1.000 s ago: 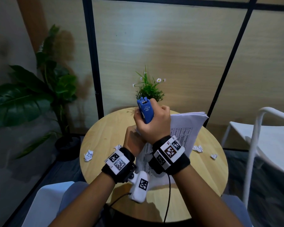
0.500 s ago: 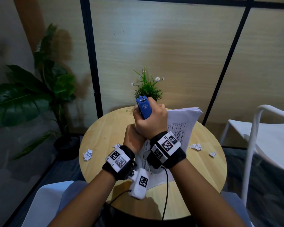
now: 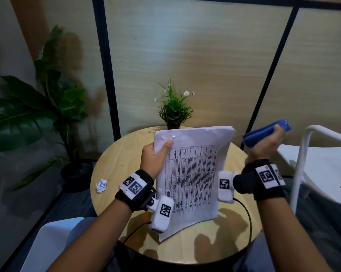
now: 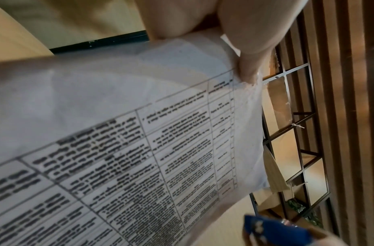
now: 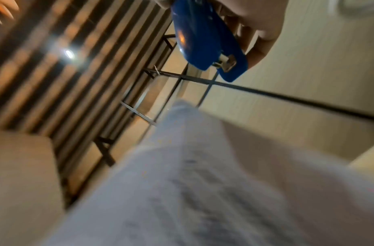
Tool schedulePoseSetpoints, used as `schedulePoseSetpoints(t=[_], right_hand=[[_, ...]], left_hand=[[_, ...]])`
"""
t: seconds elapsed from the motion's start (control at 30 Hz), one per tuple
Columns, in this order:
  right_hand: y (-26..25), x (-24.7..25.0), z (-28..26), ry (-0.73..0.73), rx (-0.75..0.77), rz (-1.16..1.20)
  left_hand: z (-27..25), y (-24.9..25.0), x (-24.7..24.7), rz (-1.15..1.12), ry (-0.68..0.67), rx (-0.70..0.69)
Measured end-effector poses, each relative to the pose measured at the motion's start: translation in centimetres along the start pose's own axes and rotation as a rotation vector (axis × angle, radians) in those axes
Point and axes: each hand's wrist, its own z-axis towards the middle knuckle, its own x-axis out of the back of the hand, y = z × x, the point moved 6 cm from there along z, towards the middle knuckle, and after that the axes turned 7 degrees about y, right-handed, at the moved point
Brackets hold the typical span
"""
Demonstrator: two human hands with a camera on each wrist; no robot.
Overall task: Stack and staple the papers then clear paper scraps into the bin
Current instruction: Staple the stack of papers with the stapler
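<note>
A stack of printed papers (image 3: 193,173) stands nearly upright over the round wooden table (image 3: 114,160). My left hand (image 3: 156,156) pinches its top left corner, thumb on the front sheet, just below a small staple mark. In the left wrist view the papers (image 4: 140,133) fill the frame under my thumb. My right hand (image 3: 268,142) is off to the right of the stack, raised, gripping a blue stapler (image 3: 264,132). In the right wrist view the stapler (image 5: 205,40) lies in my curled fingers above the blurred papers (image 5: 182,174). A crumpled paper scrap (image 3: 101,185) lies near the table's left edge.
A small potted plant (image 3: 174,110) stands at the table's far edge behind the papers. A white chair (image 3: 321,161) is close on the right, under my right hand. A large leafy plant (image 3: 38,107) stands on the floor at left. No bin is in view.
My right hand has pulled the stapler off the top left corner and swung it out to the right. The left hand now holds the stack alone, raised more upright.
</note>
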Motion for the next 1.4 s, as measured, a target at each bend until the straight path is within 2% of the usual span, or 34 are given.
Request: schedulePoseSetpoints(t=[0.07, 0.13, 0.23, 0.3, 0.37, 0.43, 0.53, 0.6, 0.63, 0.7, 0.77, 0.8, 0.87, 0.97, 1.07, 1.17, 1.23, 1.4], right_hand=[[1.8, 2.5, 1.4, -0.013, 0.098, -0.316], [5.0, 4.8, 2.0, -0.121, 0.129, -0.715], [11.5, 8.3, 2.2, -0.423, 0.057, -1.291], [14.8, 10.5, 2.2, -0.59, -0.003, -1.544], [16.8, 12.2, 2.3, -0.66, -0.037, -1.677], [17.6, 13.3, 2.3, -0.649, -0.045, -1.73], [18.3, 14.4, 2.3, -0.672, -0.027, -1.862], [18.3, 13.7, 2.6, -0.704, 0.042, -1.982], [17.5, 12.2, 2.9, -0.656, 0.112, -1.919], [14.5, 8.1, 3.1, -0.543, 0.141, -1.473], [11.1, 3.7, 2.5, -0.526, -0.014, -0.88], [9.6, 1.9, 1.9, -0.56, -0.108, -0.658], [6.5, -1.2, 0.6, -0.644, -0.165, -0.388], [3.9, -3.1, -1.7, -0.768, -0.094, -0.307], [4.6, -1.9, -3.7, -0.838, -0.152, -0.219], [6.8, 0.9, -5.2, -0.881, -0.107, -0.459], [8.9, 3.4, -5.7, -0.864, -0.16, -0.603], [10.5, 7.7, -6.8, -0.839, -0.312, -0.618]], left_hand=[[0.3, -0.2, 0.1, -0.01, 0.003, 0.01], [0.4, -0.1, 0.1, -0.018, 0.012, 0.0], [0.7, -0.2, 0.1, -0.01, 0.014, -0.013], [0.7, 0.0, 0.2, -0.021, 0.015, -0.024], [0.7, 0.3, 0.3, -0.03, 0.012, -0.041], [0.8, 0.6, 0.4, -0.037, 0.008, -0.061], [1.0, 1.2, 0.6, -0.036, 0.015, -0.073], [1.0, 1.7, 0.7, -0.042, 0.017, -0.066], [1.2, 1.9, 0.7, -0.043, 0.017, -0.062], [1.5, 2.1, 0.7, -0.04, 0.01, -0.057], [1.6, 2.3, 0.6, -0.036, -0.001, -0.058], [1.7, 2.3, 0.5, -0.038, -0.01, -0.062], [1.6, 2.5, 0.1, -0.048, -0.031, -0.07], [1.7, 3.1, -0.2, -0.063, -0.027, -0.095], [2.5, 3.9, 0.2, -0.07, 0.01, -0.095], [3.6, 5.7, 0.5, -0.125, 0.017, -0.083], [4.8, 7.3, 0.7, -0.153, 0.024, -0.084], [8.2, 10.1, 0.4, -0.209, 0.011, -0.044]])
